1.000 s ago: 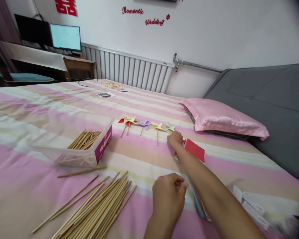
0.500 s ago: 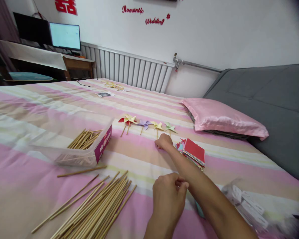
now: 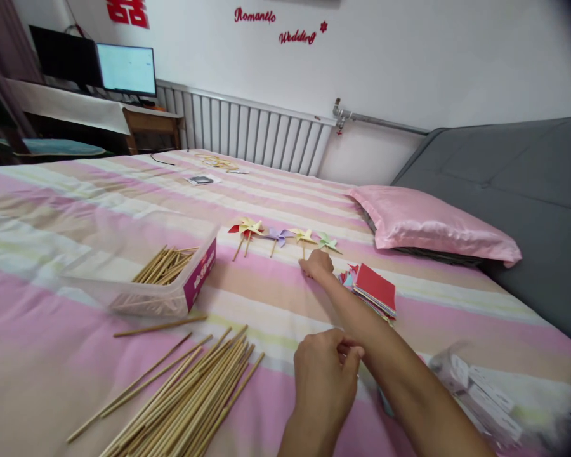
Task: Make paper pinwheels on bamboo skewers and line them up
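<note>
Right hand (image 3: 318, 263) near paper pinwheels (image 3: 279, 237) (perhaps touching one), left hand (image 3: 324, 369) half-curled

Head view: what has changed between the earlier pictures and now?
The right hand has moved left, from beside the red-topped paper stack to near the yellow pinwheel next to the green pinwheel, uncovering more of the stack. Whether it took or released anything is hidden. The left hand, stick pile and plastic box stayed put.

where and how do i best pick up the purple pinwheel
Pinch the purple pinwheel by its stick, probably best from the near side: the stick points back toward you, while the folded paper blades look delicate and lie close to the yellow pinwheels either side.
</note>
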Available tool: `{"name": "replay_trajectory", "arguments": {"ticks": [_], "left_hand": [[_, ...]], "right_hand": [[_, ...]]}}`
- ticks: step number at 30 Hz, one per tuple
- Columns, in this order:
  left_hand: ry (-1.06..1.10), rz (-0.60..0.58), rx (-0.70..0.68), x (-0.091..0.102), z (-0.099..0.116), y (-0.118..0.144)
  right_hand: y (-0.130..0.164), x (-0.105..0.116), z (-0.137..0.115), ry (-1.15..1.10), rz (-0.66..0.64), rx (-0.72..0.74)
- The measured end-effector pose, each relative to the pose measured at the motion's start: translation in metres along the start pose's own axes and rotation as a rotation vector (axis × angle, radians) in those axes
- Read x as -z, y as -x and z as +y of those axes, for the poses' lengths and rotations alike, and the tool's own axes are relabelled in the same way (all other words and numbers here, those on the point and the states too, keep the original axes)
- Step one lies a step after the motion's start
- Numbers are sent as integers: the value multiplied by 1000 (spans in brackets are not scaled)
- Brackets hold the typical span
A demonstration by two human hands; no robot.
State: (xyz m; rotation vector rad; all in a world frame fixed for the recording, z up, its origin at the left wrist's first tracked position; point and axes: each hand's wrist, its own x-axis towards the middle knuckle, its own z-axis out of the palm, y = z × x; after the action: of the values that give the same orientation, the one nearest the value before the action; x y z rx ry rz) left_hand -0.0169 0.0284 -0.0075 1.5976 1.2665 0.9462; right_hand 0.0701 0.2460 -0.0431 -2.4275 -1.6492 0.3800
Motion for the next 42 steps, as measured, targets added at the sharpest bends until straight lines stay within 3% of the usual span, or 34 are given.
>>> {"name": "replay_trajectory", "arguments": {"ticks": [4, 7, 9, 17, 23, 29, 32, 35, 40, 42], "left_hand": [[98, 235, -79, 6, 7, 1], [189, 442, -152, 10, 11, 3], [211, 504, -170, 11, 12, 5], [238, 447, -162, 13, 11, 6], [249, 433, -144, 14, 11, 7], [242, 454, -135, 13, 11, 7], [201, 457, -141, 14, 10, 5], [189, 475, -137, 17, 9, 3], [132, 490, -98, 18, 6, -2], [86, 447, -84, 16, 4, -5]], "right_hand": [[17, 4, -14, -5, 113, 185], [29, 0, -33, -34, 117, 398], [35, -7, -45, -38, 111, 480], [21, -37, -68, 46, 85, 457], [13, -40, -67, 62, 72, 432], [22, -35, -71, 15, 106, 433], [33, -15, -67, -32, 139, 447], [52, 26, -47, -87, 177, 493], [114, 114, 36, -249, 149, 565], [146, 137, 78, -385, 159, 493]]}}
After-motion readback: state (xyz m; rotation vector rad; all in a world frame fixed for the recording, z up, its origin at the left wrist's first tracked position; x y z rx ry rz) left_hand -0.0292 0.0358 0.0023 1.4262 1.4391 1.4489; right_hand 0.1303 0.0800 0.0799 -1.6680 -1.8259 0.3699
